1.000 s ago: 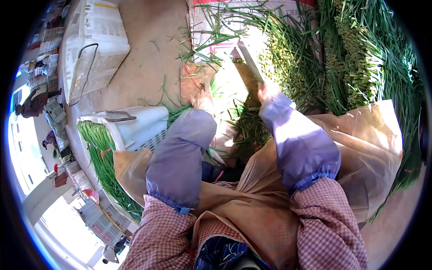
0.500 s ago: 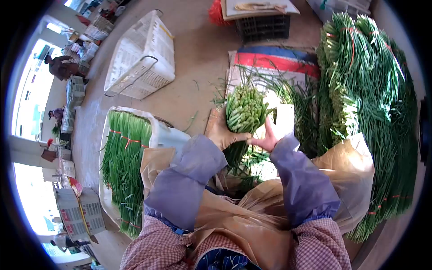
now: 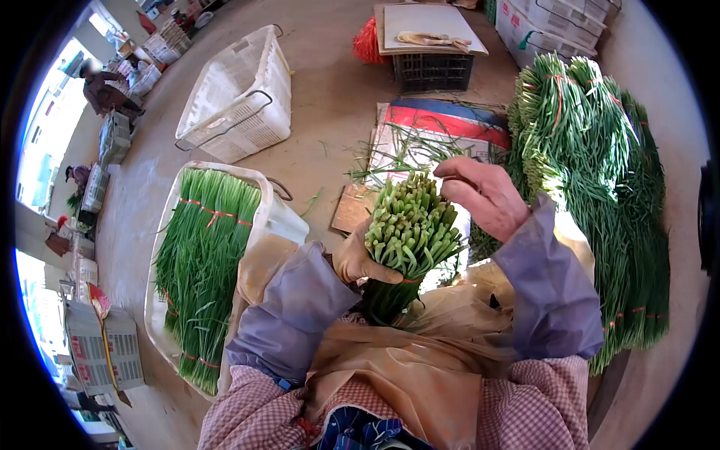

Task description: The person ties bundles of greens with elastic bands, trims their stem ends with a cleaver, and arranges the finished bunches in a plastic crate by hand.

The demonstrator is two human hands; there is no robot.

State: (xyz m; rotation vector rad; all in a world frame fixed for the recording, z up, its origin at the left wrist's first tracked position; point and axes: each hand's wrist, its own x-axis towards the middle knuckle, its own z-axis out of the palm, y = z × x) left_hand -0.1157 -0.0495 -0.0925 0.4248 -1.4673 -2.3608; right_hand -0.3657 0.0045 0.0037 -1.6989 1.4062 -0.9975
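My left hand (image 3: 354,256) is wrapped round a bundle of chives (image 3: 411,225), with its cut stalk ends turned up towards me. A thin red band circles the bundle near my left fingers, and its leafy part hangs down below. Over the right edge of the stalk ends, my right hand (image 3: 489,196) has its fingers curled together in a pinch. Whatever may be between those fingertips is hidden. Loose green leaves (image 3: 416,150) lie on the sheet just beyond the bundle.
To my left, a white crate (image 3: 264,196) holds banded chives (image 3: 214,255). Farther off stands a white basket (image 3: 247,112). A large stack of chive bundles (image 3: 600,172) rises on my right. Ahead, a board (image 3: 424,22) rests on a black crate (image 3: 433,73). People are in the far left background.
The bundle has come closer to me and tipped so more stalk ends face up. My right hand has left the bundle's lower side and risen to its upper right edge, fingers pinched.
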